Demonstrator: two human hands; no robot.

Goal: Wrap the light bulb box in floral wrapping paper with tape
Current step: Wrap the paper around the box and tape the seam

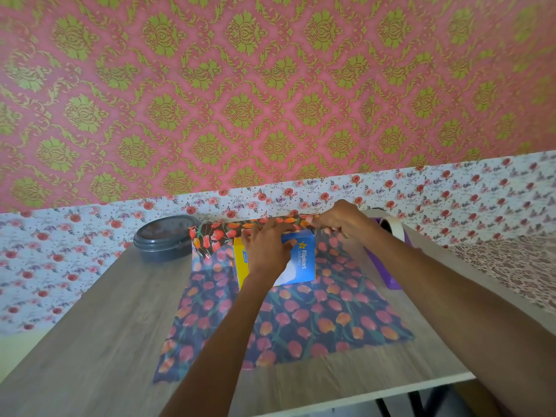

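Observation:
The blue and yellow light bulb box [302, 260] stands on a dark sheet of floral wrapping paper [301, 314] spread across the wooden table [99, 326]. The paper's far edge [216, 233] is folded up and over toward the box top. My left hand [266, 251] rests on the box top, its fingers pinching that folded edge. My right hand [338, 221] grips the same edge at the box's far right corner. A roll of tape [391, 228] lies on a purple thing right of the box, partly hidden by my right arm.
A round dark lidded container [164, 239] sits at the table's far left. The purple object [388, 272] lies along the right side. The table's front edge [376, 395] runs below the paper. A patterned wall stands right behind the table.

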